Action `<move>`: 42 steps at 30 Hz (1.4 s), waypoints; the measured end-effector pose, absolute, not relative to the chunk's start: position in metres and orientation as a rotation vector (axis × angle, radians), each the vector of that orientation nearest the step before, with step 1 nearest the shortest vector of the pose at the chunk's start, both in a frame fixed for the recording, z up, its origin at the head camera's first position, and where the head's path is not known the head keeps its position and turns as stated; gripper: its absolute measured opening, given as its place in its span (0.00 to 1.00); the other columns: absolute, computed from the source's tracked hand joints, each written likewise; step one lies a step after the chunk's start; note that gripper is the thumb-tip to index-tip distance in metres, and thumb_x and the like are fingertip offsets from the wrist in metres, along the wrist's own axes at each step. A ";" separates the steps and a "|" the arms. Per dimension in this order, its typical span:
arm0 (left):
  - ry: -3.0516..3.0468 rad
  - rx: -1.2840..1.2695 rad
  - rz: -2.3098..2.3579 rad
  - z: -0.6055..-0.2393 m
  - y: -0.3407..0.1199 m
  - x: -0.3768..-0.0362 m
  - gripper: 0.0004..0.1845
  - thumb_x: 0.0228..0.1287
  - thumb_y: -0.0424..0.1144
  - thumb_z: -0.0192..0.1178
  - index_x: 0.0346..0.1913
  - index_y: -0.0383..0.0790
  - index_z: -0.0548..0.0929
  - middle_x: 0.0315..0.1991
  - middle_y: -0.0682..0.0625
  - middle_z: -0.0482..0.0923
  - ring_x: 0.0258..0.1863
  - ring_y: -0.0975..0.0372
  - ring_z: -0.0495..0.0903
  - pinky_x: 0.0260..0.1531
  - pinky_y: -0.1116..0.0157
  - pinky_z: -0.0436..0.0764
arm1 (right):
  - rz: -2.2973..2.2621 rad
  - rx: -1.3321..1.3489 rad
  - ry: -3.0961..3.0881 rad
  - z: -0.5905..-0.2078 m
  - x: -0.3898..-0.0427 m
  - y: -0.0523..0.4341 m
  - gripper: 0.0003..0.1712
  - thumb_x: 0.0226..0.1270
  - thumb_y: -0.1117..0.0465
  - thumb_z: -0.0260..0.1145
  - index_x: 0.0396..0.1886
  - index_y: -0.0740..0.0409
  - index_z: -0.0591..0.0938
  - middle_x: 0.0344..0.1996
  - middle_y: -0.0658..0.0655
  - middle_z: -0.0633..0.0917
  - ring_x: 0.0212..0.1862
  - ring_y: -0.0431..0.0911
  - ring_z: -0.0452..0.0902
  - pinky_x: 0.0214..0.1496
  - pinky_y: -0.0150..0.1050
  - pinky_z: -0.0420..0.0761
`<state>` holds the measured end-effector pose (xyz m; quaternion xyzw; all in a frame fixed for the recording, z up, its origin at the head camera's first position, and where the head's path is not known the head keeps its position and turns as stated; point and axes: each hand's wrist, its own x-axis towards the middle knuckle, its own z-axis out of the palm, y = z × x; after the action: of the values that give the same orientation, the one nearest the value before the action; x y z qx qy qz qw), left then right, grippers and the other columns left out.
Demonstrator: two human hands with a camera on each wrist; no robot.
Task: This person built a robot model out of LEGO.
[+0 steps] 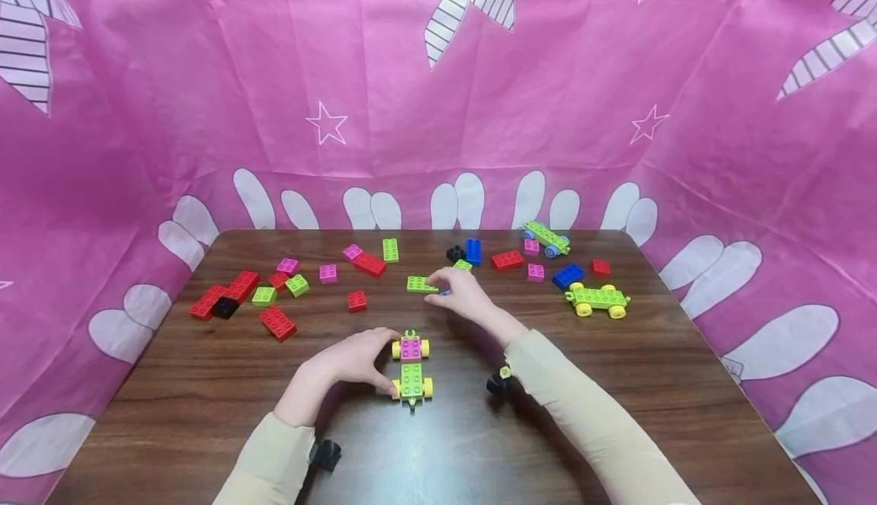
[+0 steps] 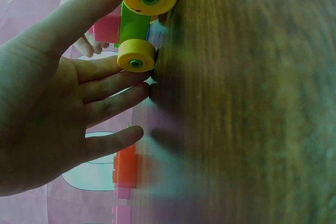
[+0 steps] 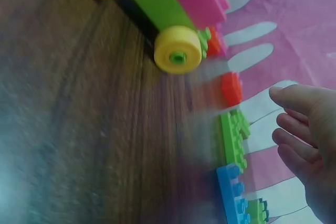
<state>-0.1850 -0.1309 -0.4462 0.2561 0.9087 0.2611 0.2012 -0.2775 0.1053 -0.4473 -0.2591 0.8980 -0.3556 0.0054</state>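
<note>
Risks rolling off on its yellow wheels: green plastic brick car [image 1: 411, 368] topped by a pink block, near the dark wooden table [image 1: 617, 413] front edge, steadied only by left hand [image 1: 352, 360] fingers at its side, while right hand [image 1: 460, 293], fingers loosely extended, reaches the flat green brick [image 1: 419, 284] beyond the car

The left hand [image 2: 47, 108] is seen from the palm side, with its fingers [image 2: 113, 85] held nearly straight toward the dark wooden counter [image 2: 247, 108]. A small green wheeled cart [image 2: 134, 22] with yellow wheels is touched by the thumb near its upper wheel, while the lower wheel lies just beside the index fingertip. A pink brick [image 2: 107, 29] is seated on the cart's far side. An orange-red brick [image 2: 126, 169] is seen lying near the little finger, at the counter's edge, with pink cloth [image 2: 31, 3] behind it.
</note>
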 end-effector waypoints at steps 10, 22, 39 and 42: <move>2.540 0.713 0.730 -0.445 -0.132 -0.186 0.46 0.43 0.51 0.79 0.64 0.33 0.71 0.62 0.41 0.74 0.64 0.50 0.72 0.65 0.49 0.70 | -0.961 -0.744 2.837 -0.451 -0.310 0.098 0.20 0.59 0.60 0.73 0.49 0.63 0.83 0.46 0.60 0.87 0.51 0.53 0.81 0.56 0.48 0.81; 2.549 0.703 0.723 -0.446 -0.131 -0.185 0.46 0.43 0.52 0.79 0.64 0.34 0.71 0.62 0.42 0.74 0.64 0.50 0.72 0.66 0.50 0.70 | -0.895 -0.674 2.755 -0.459 -0.325 0.092 0.23 0.60 0.60 0.72 0.55 0.61 0.82 0.53 0.60 0.85 0.59 0.52 0.79 0.63 0.47 0.77; 2.540 0.716 0.728 -0.444 -0.131 -0.185 0.46 0.43 0.51 0.79 0.64 0.34 0.71 0.62 0.42 0.74 0.63 0.51 0.73 0.65 0.51 0.71 | -0.737 -0.700 2.806 -0.471 -0.333 0.085 0.23 0.60 0.62 0.72 0.56 0.63 0.82 0.53 0.60 0.85 0.59 0.53 0.78 0.64 0.48 0.75; 2.536 0.713 0.734 -0.445 -0.132 -0.185 0.46 0.43 0.50 0.79 0.64 0.33 0.71 0.61 0.42 0.75 0.63 0.51 0.73 0.65 0.51 0.71 | -0.732 -0.692 2.816 -0.471 -0.333 0.083 0.22 0.59 0.62 0.72 0.54 0.62 0.83 0.52 0.60 0.85 0.57 0.53 0.79 0.62 0.47 0.77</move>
<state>-0.1854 -0.1316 -0.4447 0.2554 0.9083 0.2629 0.2018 -0.3327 0.0831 -0.4715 -0.2308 0.9389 -0.2440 0.0754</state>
